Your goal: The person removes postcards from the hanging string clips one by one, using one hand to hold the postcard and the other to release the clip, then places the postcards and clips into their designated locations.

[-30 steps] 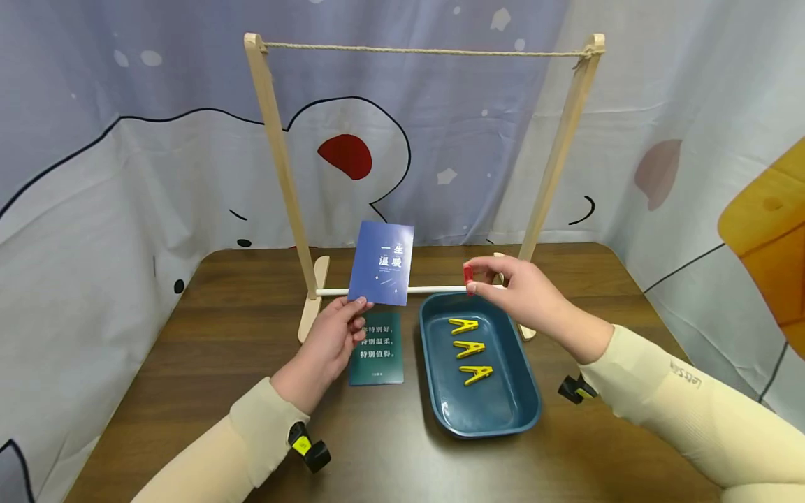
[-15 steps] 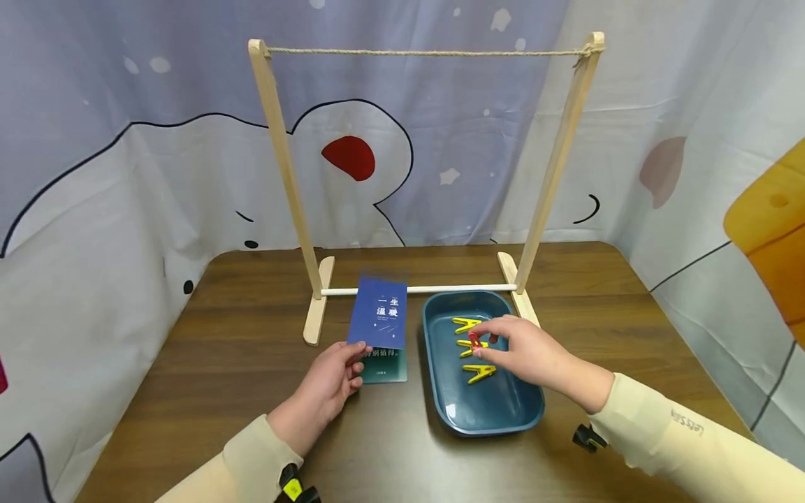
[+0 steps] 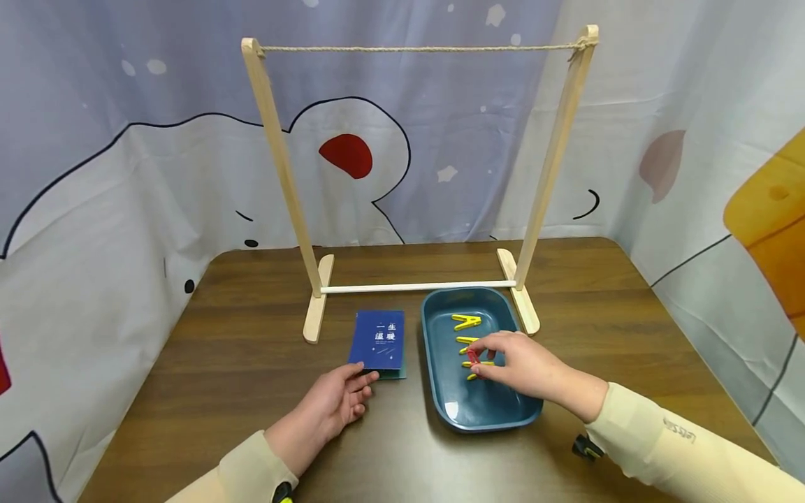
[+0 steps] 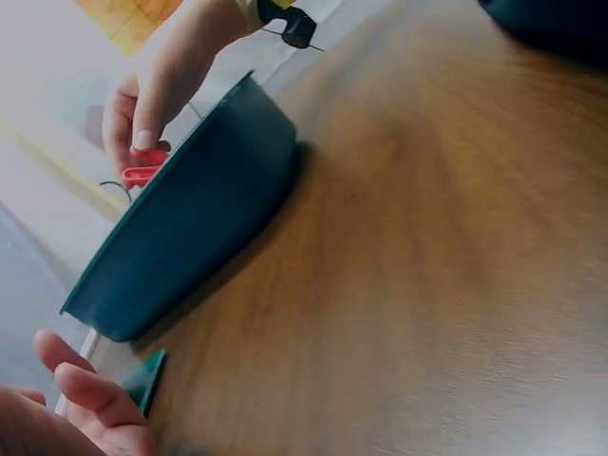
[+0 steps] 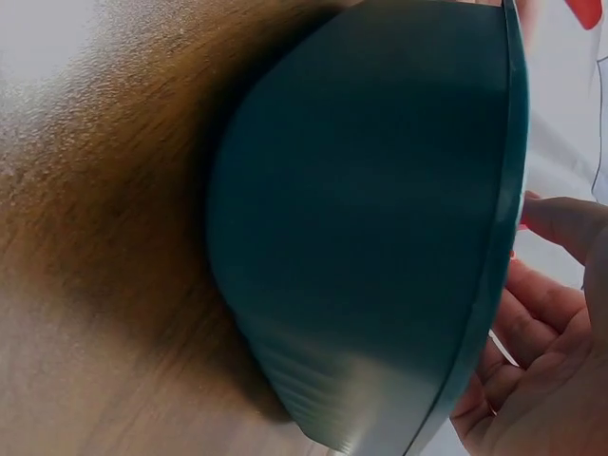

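Beside the lower left corner of a blue card (image 3: 379, 340) is my left hand (image 3: 333, 407), its thumb at the card's edge and its fingers relaxed. A green card (image 3: 395, 374) lies under the blue one and is mostly covered. With thumb and fingers my right hand (image 3: 522, 365) pinches a red clothespin (image 3: 473, 358) over the blue-green tray (image 3: 440, 398). Yellow clothespins (image 3: 466, 321) lie inside that tray, partly hidden by the hand. In the left wrist view the red clothespin (image 4: 141, 175) shows above the tray's rim.
Behind the tray stands a wooden frame (image 3: 274, 133) with a rope (image 3: 409, 49) tied across its top and a white bar (image 3: 415, 287) low down. The brown table (image 3: 239, 363) bears everything. A patterned curtain (image 3: 157, 188) hangs behind.
My left hand has lowered the blue card from in front of the frame onto the green card. My right hand has brought the red clothespin down over the tray.
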`<state>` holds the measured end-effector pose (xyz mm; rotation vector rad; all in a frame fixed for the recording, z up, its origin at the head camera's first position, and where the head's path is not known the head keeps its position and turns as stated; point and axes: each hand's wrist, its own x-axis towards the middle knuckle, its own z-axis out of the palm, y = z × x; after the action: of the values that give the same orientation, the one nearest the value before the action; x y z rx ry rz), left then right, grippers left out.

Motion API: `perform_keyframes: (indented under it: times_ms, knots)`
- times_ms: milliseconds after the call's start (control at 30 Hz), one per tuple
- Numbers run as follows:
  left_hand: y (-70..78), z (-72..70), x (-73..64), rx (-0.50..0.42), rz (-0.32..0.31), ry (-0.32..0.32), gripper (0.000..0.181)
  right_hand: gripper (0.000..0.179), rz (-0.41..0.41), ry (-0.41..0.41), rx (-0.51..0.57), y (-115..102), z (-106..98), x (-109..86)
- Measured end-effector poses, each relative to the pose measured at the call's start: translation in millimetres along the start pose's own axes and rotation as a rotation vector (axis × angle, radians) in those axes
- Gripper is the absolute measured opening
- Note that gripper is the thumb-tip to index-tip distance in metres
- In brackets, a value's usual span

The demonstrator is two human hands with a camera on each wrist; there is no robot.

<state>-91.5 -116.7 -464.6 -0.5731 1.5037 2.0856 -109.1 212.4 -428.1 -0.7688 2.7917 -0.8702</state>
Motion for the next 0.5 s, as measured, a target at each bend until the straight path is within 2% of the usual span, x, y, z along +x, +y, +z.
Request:
perform_keyframes:
  times_ms: [67, 167, 200, 267, 367, 433, 500]
  knots:
    - [-1.8, -1.7, -5.6, 0.048, -0.008, -0.014, 0.023, 0.028, -0.004, 0.001, -0.001, 1, -1, -0.8]
    - [-3.3, -2.1, -14.2, 0.175, 0.02, -0.033, 0.018, 0.028, -0.012, 0.003, -0.026, 2, -1, -2.1]
    - [-2.8, -1.7, -16.0, 0.234, 0.042, -0.039, 0.017, 0.028, -0.015, 0.004, -0.042, 3, -2, -2.3]
    - [-0.1, -0.9, -17.6, 0.379, 0.129, -0.038, 0.02, 0.027, -0.026, 0.005, -0.083, 2, -2, -2.6]
    - [9.4, 0.0, -16.2, 0.679, 0.279, 0.01, 0.022, 0.026, -0.05, 0.0, -0.131, 0, -2, -2.2]
    - [17.1, -0.6, -13.5, 0.934, 0.379, 0.064, 0.019, 0.026, -0.073, -0.011, -0.158, -2, 0, -2.2]
    - [24.3, -0.9, -10.3, 1.188, 0.437, 0.127, 0.021, 0.026, -0.095, -0.026, -0.18, -2, 2, -2.1]
